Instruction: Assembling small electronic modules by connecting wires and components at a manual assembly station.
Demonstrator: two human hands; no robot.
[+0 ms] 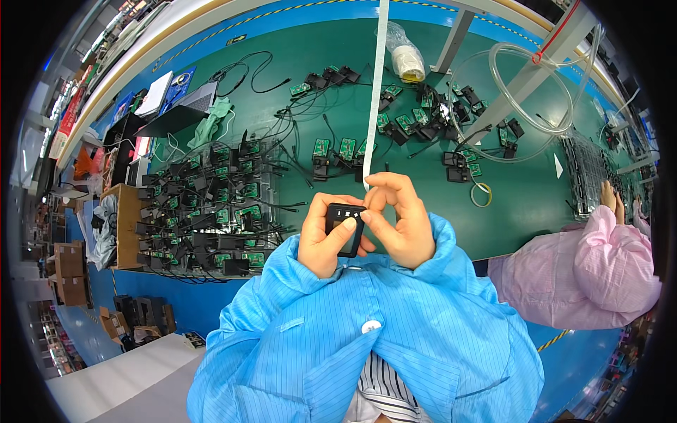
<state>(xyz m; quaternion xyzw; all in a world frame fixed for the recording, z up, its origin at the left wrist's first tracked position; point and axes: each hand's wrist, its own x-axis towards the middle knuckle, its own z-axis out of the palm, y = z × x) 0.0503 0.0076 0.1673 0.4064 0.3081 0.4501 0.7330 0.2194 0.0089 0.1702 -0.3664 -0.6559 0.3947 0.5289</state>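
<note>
**Gripping a small black device above a green surface**

Wrapped around the left side of the black device (357, 236), the left hand (324, 236) lays its thumb across the front face, with fingertips showing past the lower right edge. The device is close in front of the person's chest, its face up, with small pale marks along the top.

The right hand (403, 229) is bent inward, fingers curled and thumb tip at the device's upper right corner; whether it pinches anything there, I cannot tell. Just by its forefinger ends a long white strip (376, 92) that runs down from the top edge of the view.

Beyond the hands, the green surface (522, 190) carries a yellow ring (481, 205) to the right and loose green circuit boards (347, 148) with black parts and cables ahead. On the left, a crowded batch of black units (222, 211) with boards and cables lies beside a cardboard box (127, 225).

Farther out are a plastic-wrapped white roll (409, 63) and clear tubing (493, 67) looped near a grey post (529, 88). At far right sits a co-worker's pink sleeve (613, 247).
</note>
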